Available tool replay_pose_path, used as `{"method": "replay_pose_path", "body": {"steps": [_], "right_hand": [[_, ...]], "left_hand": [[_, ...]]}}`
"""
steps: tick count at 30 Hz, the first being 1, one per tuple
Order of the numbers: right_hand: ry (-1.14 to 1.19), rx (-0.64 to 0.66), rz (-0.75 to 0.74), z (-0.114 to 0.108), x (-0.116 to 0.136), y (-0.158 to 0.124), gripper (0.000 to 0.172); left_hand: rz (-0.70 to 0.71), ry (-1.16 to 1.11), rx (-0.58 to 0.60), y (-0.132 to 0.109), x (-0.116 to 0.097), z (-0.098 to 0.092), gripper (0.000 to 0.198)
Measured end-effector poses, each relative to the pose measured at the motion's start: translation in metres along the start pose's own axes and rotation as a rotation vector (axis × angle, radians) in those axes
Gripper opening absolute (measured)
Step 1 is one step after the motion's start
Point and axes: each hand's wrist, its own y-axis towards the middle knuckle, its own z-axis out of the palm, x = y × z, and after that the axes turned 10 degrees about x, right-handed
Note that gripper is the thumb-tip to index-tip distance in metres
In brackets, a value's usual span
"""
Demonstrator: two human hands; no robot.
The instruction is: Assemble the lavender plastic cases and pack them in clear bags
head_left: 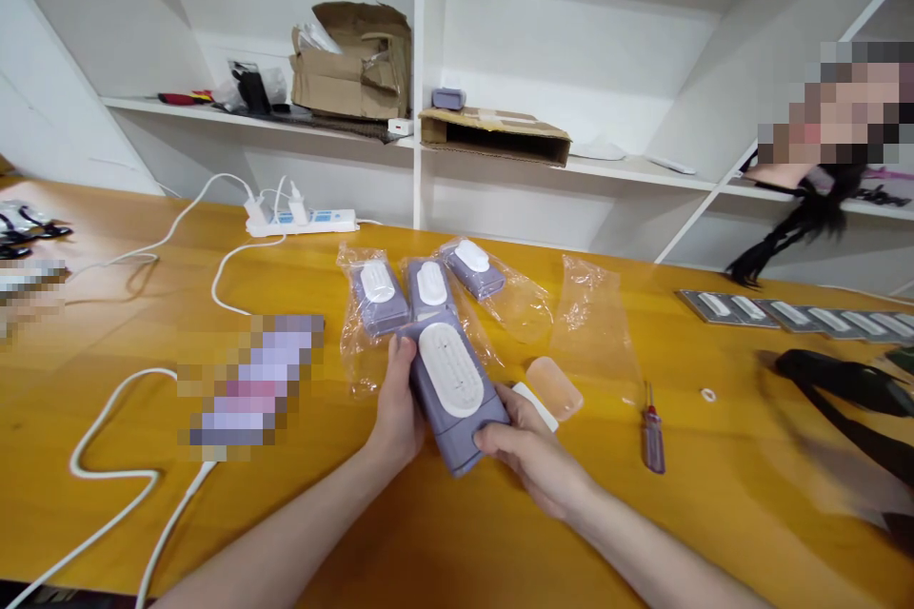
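A purple-grey plastic device (448, 442) with a white oval panel on top is tilted between my two hands above the table. My left hand (400, 400) grips its left side, thumb on the upper edge. On the lower right, my right hand (525, 442) holds it, thumb pressed near the corner and fingers underneath. Just beyond lie three similar purple-grey devices (386, 316) in clear plastic bags. Beside my right hand are a white flat piece (537, 405), partly hidden by that hand, and a translucent pinkish oval piece (555, 388). A small screwdriver (652, 438) lies farther right.
A blurred-out phone-like item (257, 385) with a white cable lies left. A power strip (304, 223) stands at the back. Right are an empty plastic bag (592, 324), a small white ring (707, 395), a row of grey panels (778, 314) and a person leaning in.
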Motion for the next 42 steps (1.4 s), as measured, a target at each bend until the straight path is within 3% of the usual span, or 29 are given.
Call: {"method": "replay_pose_path", "body": {"steps": [8, 11, 16, 21, 28, 32, 37, 42], "right_hand": [[-0.085, 0.041, -0.035, -0.002, 0.004, -0.001, 0.037], [-0.133, 0.118, -0.012, -0.002, 0.004, 0.0, 0.044], [-0.328, 0.121, -0.173, -0.002, -0.002, 0.001, 0.068], [-0.441, 0.153, -0.289, 0.0, -0.01, 0.001, 0.072], [-0.353, 0.119, -0.242, 0.007, -0.017, 0.002, 0.074], [-0.412, 0.15, -0.243, 0.003, -0.008, 0.003, 0.074], [-0.613, 0.214, -0.248, -0.007, 0.012, -0.001, 0.068], [-0.78, 0.186, -0.204, -0.009, 0.012, -0.005, 0.062]], "left_hand": [[0.063, -0.01, 0.113, -0.004, -0.005, 0.002, 0.052], [0.081, 0.022, 0.145, -0.005, -0.005, 0.002, 0.048], [0.005, 0.032, 0.097, -0.008, -0.004, 0.005, 0.041], [-0.037, 0.074, 0.079, -0.011, -0.006, 0.008, 0.041], [-0.024, 0.045, 0.018, -0.011, 0.001, 0.007, 0.04], [-0.049, -0.006, -0.005, -0.01, 0.0, 0.008, 0.038], [-0.18, -0.044, 0.04, -0.008, -0.016, 0.012, 0.03], [-0.366, 0.002, 0.095, -0.004, -0.022, 0.008, 0.026]]}}
